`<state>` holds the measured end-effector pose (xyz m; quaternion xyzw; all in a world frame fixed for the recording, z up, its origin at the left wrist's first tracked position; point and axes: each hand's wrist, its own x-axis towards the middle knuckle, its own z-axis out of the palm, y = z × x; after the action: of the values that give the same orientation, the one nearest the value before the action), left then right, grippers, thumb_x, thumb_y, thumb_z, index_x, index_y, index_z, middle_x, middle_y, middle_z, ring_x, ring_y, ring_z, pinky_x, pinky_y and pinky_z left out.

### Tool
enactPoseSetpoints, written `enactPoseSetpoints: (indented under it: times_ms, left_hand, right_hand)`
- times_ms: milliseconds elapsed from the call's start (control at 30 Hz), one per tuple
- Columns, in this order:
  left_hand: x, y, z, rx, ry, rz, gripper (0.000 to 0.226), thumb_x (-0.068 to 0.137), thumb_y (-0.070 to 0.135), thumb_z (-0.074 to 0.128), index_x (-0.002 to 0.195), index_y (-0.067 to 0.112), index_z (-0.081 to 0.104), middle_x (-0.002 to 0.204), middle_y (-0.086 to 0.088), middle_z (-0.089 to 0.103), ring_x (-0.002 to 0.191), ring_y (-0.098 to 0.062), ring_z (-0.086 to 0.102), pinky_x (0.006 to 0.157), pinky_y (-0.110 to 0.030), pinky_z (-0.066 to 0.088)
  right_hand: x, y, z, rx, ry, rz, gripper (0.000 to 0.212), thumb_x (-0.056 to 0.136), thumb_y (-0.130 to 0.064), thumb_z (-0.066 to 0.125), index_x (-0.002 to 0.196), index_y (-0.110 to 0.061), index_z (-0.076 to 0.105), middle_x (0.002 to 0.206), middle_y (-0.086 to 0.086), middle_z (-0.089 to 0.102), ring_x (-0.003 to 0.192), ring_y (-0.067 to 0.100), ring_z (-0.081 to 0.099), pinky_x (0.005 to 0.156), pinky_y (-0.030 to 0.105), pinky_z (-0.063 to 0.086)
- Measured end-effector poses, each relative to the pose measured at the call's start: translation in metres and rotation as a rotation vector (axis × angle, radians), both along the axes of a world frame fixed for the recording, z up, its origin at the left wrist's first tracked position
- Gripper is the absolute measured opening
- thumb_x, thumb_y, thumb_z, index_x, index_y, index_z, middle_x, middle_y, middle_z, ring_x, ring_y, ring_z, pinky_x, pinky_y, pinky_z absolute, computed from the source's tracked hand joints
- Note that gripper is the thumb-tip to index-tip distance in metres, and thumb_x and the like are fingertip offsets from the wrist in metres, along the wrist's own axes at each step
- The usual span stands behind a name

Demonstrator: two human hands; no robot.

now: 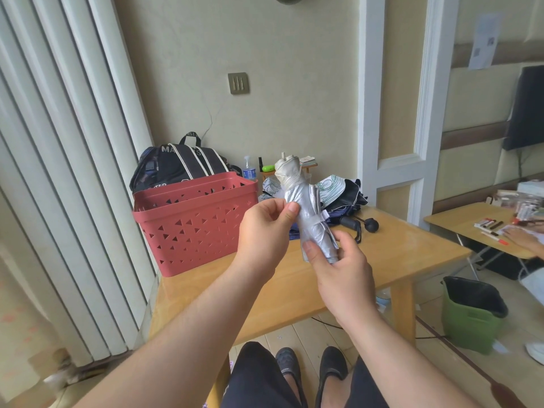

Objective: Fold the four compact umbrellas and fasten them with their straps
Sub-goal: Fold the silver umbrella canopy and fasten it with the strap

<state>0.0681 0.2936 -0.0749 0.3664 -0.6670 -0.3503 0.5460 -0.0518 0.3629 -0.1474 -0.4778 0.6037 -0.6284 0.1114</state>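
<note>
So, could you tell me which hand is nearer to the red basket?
Left. The left hand is just right of the red basket, pinching the umbrella; the right hand grips it farther right.

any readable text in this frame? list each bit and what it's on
"MA" and a partial "S": backpack, top panel, the rest hidden behind its straps.
"TED", partial: backpack front, behind the red basket.
Water bottle label: too small to read.
Wall papers: blurred, unreadable.

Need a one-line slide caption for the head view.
Both hands, left and right, hold a strapped silver umbrella above the wooden table.
</note>
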Motion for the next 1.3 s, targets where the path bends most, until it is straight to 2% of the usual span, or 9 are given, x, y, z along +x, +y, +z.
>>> enactPoseSetpoints:
  times_ms: [100,200,567,733,833,967,1067,1200,1300]
  left_hand:
    - [-0.002,0.004,0.005,0.0,0.029,-0.009,0.021,0.093,0.038,0.077,0.092,0.018,0.073,0.073,0.009,0.071,0.063,-0.002,0.056,0.062,-0.02,0.046]
    - [-0.001,0.0,0.006,0.008,0.047,-0.023,0.022,0.09,0.027,0.082,0.093,0.009,0.071,0.071,0.009,0.066,0.059,-0.004,0.051,0.056,-0.019,0.041]
    - [0.0,-0.005,0.005,0.063,0.074,-0.066,0.004,0.096,0.01,0.072,0.097,0.01,0.068,0.079,0.0,0.07,0.07,-0.012,0.06,0.073,-0.034,0.05]
    - [-0.013,-0.005,0.022,0.117,0.184,-0.195,0.065,0.087,0.035,0.084,0.136,0.042,0.041,0.12,0.003,0.062,0.104,-0.012,0.066,0.084,-0.033,0.054]
    - [-0.022,-0.022,0.03,0.125,0.263,-0.251,0.078,0.082,0.043,0.087,0.137,0.054,0.033,0.134,0.01,0.061,0.118,-0.01,0.065,0.092,-0.033,0.055]
    - [-0.029,-0.056,0.027,0.108,0.275,-0.182,0.038,0.095,0.027,0.077,0.119,0.044,0.054,0.11,-0.013,0.074,0.086,-0.022,0.07,0.077,-0.048,0.059]
    - [-0.026,-0.076,0.037,0.077,0.284,-0.137,0.029,0.099,0.024,0.07,0.115,0.041,0.052,0.097,-0.001,0.075,0.08,-0.021,0.07,0.068,-0.044,0.059]
    - [0.003,-0.115,0.069,-0.023,0.211,-0.078,0.035,0.097,0.038,0.07,0.125,0.038,0.049,0.097,0.007,0.071,0.091,-0.015,0.069,0.09,-0.045,0.059]
    - [0.055,-0.152,0.102,-0.141,-0.004,0.053,0.044,0.085,0.062,0.065,0.125,0.048,0.051,0.101,0.008,0.071,0.093,-0.017,0.068,0.093,-0.049,0.057]
  right_hand:
    - [0.0,0.002,0.0,-0.006,-0.021,0.01,0.027,0.098,-0.066,0.049,0.105,-0.041,0.058,0.082,-0.018,0.07,0.074,0.006,0.064,0.067,0.037,0.053]
    - [0.001,0.002,-0.001,-0.022,-0.054,0.024,0.034,0.098,-0.071,0.041,0.104,-0.042,0.059,0.085,-0.018,0.07,0.075,0.008,0.066,0.067,0.039,0.054]
    - [0.004,0.001,-0.001,-0.004,-0.097,0.047,0.019,0.088,-0.051,0.074,0.101,-0.048,0.059,0.073,-0.012,0.07,0.057,0.009,0.059,0.058,0.036,0.049]
    - [-0.004,-0.005,-0.001,-0.056,-0.186,0.168,0.02,0.087,-0.047,0.071,0.098,-0.031,0.066,0.064,0.001,0.062,0.054,0.029,0.053,0.053,0.05,0.05]
    - [-0.01,-0.012,-0.007,-0.001,-0.158,0.301,0.032,0.08,-0.053,0.067,0.097,-0.026,0.066,0.065,0.005,0.057,0.054,0.023,0.047,0.051,0.049,0.045]
    - [-0.025,-0.032,0.004,0.083,-0.213,0.418,0.03,0.073,-0.055,0.069,0.09,-0.03,0.067,0.069,0.009,0.057,0.043,0.023,0.045,0.043,0.027,0.036]
    - [-0.027,-0.058,0.02,0.097,-0.216,0.51,0.026,0.076,-0.051,0.073,0.09,-0.03,0.068,0.068,0.008,0.056,0.043,0.023,0.042,0.041,0.023,0.034]
    - [-0.02,-0.11,0.057,0.06,-0.128,0.546,0.012,0.085,-0.035,0.08,0.091,-0.036,0.069,0.073,0.013,0.061,0.049,0.02,0.046,0.042,0.03,0.037]
    - [-0.021,-0.167,0.102,0.009,0.041,0.549,0.021,0.088,-0.036,0.08,0.099,-0.048,0.067,0.081,-0.01,0.074,0.055,0.005,0.058,0.056,0.032,0.047]
